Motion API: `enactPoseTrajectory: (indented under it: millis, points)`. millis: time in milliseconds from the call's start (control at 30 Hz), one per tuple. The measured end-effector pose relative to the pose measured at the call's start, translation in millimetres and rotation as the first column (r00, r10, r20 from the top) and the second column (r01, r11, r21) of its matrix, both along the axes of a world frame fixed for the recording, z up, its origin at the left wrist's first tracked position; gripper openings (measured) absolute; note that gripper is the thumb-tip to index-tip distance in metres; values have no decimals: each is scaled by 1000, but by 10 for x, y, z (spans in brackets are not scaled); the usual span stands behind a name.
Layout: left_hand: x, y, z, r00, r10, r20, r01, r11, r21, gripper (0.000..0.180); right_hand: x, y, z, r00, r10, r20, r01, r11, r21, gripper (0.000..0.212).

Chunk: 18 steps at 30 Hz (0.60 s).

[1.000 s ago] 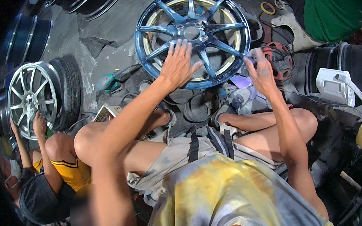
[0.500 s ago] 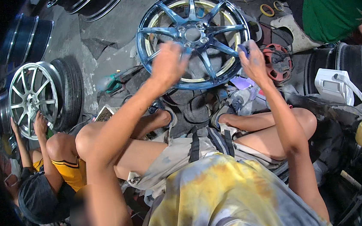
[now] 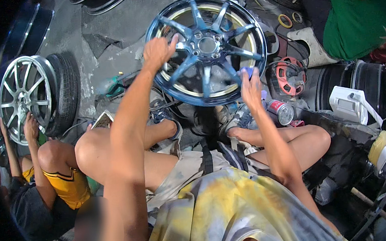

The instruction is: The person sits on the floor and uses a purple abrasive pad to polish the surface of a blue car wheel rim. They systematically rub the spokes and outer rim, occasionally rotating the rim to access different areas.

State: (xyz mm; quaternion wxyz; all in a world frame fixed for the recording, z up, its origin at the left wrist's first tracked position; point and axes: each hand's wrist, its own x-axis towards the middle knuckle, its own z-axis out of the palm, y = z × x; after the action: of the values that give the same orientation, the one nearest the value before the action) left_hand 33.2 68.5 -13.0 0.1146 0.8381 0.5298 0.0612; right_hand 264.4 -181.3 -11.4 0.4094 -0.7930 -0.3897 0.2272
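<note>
A blue chrome-look wheel rim (image 3: 207,46) with several slim spokes is held up in front of my bent legs, its face toward me. My left hand (image 3: 158,52) is closed round its left edge, the thumb over a spoke and the other fingers partly hidden. At the rim's lower right, my right hand (image 3: 251,90) pinches a small blue-purple pad (image 3: 246,72) against the edge. Below that hand, by my right foot, stands a can (image 3: 280,112) with a red and silver side.
To the left, another person's hands (image 3: 30,128) work on a silver wheel (image 3: 25,98) beside a tire (image 3: 66,92). A red cable reel (image 3: 289,77), tape rings (image 3: 285,20) and black rims (image 3: 360,90) lie right. A person in green (image 3: 354,21) sits far right.
The wheel rim has turned, its spokes now lying at other angles. My left hand has moved left to its edge. My right hand has slid down and left along the rim with the pad.
</note>
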Motion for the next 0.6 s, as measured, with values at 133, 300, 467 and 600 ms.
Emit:
enactPoseTrajectory:
  millis: [133, 300, 467, 600]
  points:
    - [9, 348, 32, 995, -58, -83, 50, 994, -96, 71, -337, -209, 294, 686, -89, -722, 184, 982, 53, 29]
    - [178, 279, 38, 993, -53, -103, 40, 992, -118, 61, -191, -160, 500, 675, -42, -736, 36, 999, -23, 22]
    - [349, 123, 59, 974, -180, -136, 171, 983, -70, 48, -216, -66, 529, 753, -3, -657, 9, 1000, 5, 21]
    - [320, 201, 78, 965, -191, -179, 161, 972, -170, 46, -401, 29, 539, 956, 211, -202, -218, 976, -12, 16]
